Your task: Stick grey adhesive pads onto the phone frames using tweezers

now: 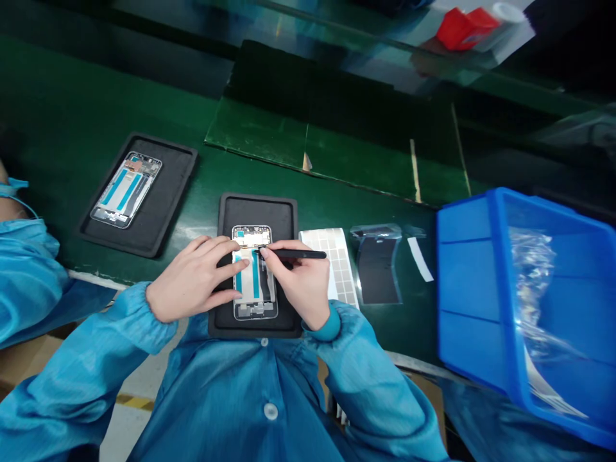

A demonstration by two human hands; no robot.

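Note:
An opened phone body (249, 292) with blue strips lies in a black tray (256, 206) right in front of me. My left hand (196, 280) rests at the phone's left side, its fingers spread and their tips on the frame and inner surface. My right hand (307, 285) pinches slim black tweezers (303, 255), which point left. Their tip is at the phone's upper middle, just below the circuit board; whether it grips anything is too small to tell.
A second black tray (166, 199) with another opened phone (126, 190) lies left, near a co-worker's sleeve (29, 276). To the right are a sticker sheet (339, 256), dark film (379, 269), a white strip (420, 259) and a blue bin (471, 282) containing clear plastic.

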